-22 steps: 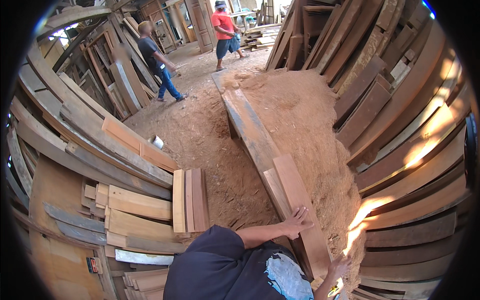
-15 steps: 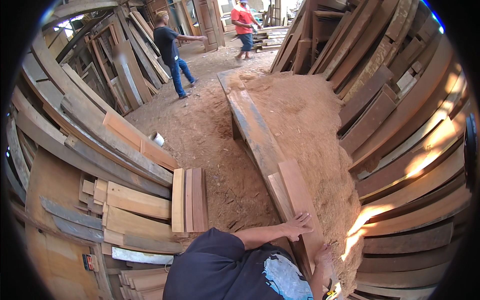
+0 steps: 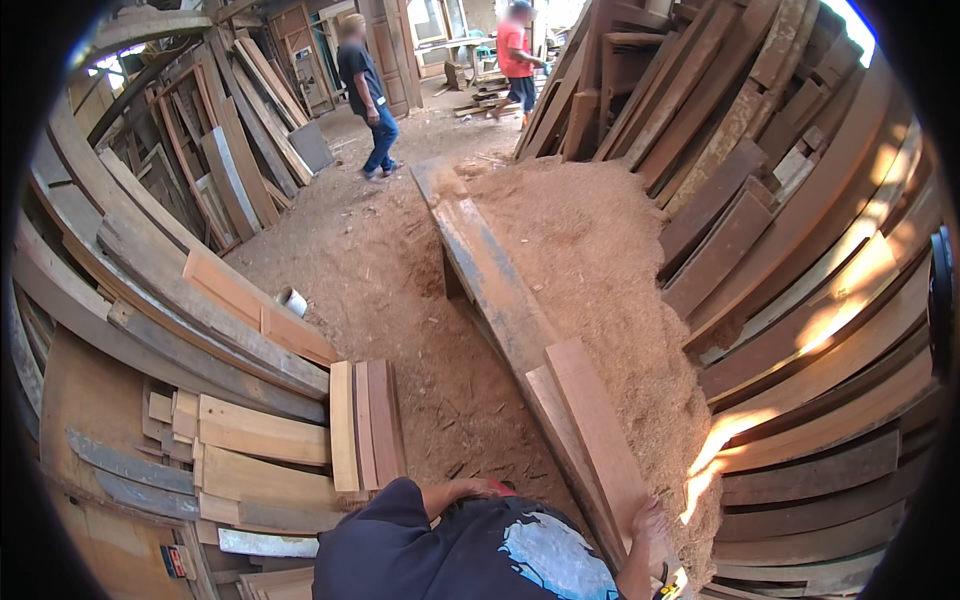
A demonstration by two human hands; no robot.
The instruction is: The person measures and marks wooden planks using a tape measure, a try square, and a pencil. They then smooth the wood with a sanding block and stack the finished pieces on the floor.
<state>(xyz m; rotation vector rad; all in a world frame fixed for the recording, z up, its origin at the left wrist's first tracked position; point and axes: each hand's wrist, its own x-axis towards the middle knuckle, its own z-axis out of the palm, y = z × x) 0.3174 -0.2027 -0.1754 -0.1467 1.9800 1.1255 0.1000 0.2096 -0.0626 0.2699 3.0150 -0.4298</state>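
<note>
A reddish-brown wooden board (image 3: 592,420) lies lengthwise on a long bench plank (image 3: 490,265) in front of me. Beneath its left side shows a narrower, paler board (image 3: 560,415). At the near right edge of the upper board, my right hand (image 3: 650,522) grips it, fingers curled at the edge. My left hand (image 3: 478,488) is off the boards, drawn in against my shirt front. A small red thing (image 3: 506,489) shows beside it; the fingers are too hidden to tell whether they hold it. By my right forearm sits a small yellow-and-black object (image 3: 668,582).
Sawdust (image 3: 600,240) is heaped along the bench's right side. Stacked boards (image 3: 368,425) stand close on my left, and planks (image 3: 810,470) line the right. A white bucket (image 3: 292,301) lies left. Two people (image 3: 370,95) are at the far end.
My left hand has lifted off the board and moved left to my shirt front, where a red thing now shows. My right hand stays at the board's edge. Both distant people have shifted right.
</note>
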